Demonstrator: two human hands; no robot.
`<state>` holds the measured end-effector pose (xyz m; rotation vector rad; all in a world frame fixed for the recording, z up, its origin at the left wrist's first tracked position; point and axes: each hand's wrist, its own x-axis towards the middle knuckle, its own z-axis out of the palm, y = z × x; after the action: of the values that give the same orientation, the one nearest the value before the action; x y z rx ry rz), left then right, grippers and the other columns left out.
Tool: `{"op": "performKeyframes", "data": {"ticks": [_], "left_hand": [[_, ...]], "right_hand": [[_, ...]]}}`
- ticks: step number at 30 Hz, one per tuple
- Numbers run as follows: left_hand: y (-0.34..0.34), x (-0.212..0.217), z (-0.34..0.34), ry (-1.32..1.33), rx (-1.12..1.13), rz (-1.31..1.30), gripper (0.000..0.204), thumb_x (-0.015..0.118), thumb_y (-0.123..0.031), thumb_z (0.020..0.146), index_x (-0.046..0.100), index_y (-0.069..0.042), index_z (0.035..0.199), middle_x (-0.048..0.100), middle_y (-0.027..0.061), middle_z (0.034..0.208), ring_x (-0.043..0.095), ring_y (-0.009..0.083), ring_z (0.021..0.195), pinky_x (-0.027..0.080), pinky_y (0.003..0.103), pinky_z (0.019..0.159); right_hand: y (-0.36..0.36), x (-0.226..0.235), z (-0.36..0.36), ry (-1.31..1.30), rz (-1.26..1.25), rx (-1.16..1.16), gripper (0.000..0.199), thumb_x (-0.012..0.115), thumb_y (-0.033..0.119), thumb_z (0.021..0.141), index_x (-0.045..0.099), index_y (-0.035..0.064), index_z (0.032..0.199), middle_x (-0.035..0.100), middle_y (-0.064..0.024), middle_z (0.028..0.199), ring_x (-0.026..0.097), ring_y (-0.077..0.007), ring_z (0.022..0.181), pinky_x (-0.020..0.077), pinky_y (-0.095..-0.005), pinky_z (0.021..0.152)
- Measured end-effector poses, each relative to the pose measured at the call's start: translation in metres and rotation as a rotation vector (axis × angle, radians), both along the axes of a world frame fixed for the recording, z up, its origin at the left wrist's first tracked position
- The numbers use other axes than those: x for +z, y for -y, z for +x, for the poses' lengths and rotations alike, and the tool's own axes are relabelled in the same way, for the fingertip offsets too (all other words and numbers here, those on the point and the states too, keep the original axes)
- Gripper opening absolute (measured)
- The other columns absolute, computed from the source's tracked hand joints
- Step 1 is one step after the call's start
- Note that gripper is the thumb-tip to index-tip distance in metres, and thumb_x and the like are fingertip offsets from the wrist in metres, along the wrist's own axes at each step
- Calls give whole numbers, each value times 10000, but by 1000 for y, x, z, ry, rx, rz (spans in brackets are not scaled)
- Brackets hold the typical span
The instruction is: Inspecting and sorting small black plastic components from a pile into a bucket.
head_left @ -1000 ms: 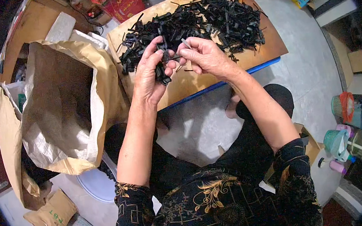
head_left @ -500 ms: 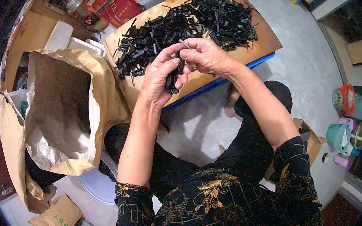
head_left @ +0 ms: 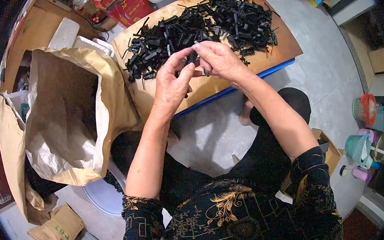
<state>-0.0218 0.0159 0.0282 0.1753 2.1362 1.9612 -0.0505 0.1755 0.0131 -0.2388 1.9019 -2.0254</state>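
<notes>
Some black pieces (head_left: pixel 191 59) in left hand (head_left: pixel 170 81); right hand (head_left: pixel 221 60) seemingly touching

Left hand (head_left: pixel 170 82) nearer right hand (head_left: pixel 221 60), held pieces (head_left: pixel 191 58) more hidden.

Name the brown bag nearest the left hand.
The large brown sack, mouth gaping, beside the table. The smaller brown bag lies farther from the left hand, at lower left.

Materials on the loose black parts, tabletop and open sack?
Loose black parts: probably moulded plastic, satin; crisp edges and pale glints, though rubber isn't ruled out.
Tabletop: wood or wood-look board, mostly matte; uneven tan-brown tone.
Open sack: seemingly tan kraft paper outside, stiffly creased, matte; whitish inside, faintly shiny, perhaps woven plastic.
</notes>
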Motion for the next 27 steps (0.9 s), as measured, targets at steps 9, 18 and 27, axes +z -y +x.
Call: {"op": "performKeyframes", "data": {"ticks": [9, 18, 27], "left_hand": [[10, -7, -6, 82, 133, 163, 343, 551, -114, 855, 499, -39, 1186, 597, 10, 823, 599, 82, 721, 425, 181, 473], [9, -11, -12, 78, 168, 156, 331, 549, -117, 855, 511, -51, 1177, 571, -5, 769, 573, 64, 679, 421, 179, 443], [9, -18, -20, 90, 204, 145, 325, 550, -124, 854, 522, -73, 1174, 544, -21, 735, 466, 31, 555, 408, 173, 441]], "right_hand": [[18, 10, 15, 298, -180, 33, 427, 403, 282, 944, 322, 44, 1289, 391, 41, 586, 285, -17, 426, 214, -165, 360], [27, 11, 10, 323, -185, 9, 387, 402, 284, 942, 355, 72, 1262, 374, 52, 574, 281, -13, 416, 215, -163, 356], [35, 7, 1, 383, -226, -8, 362, 407, 285, 943, 355, 92, 1246, 342, 64, 544, 250, -10, 386, 194, -163, 338]]}}
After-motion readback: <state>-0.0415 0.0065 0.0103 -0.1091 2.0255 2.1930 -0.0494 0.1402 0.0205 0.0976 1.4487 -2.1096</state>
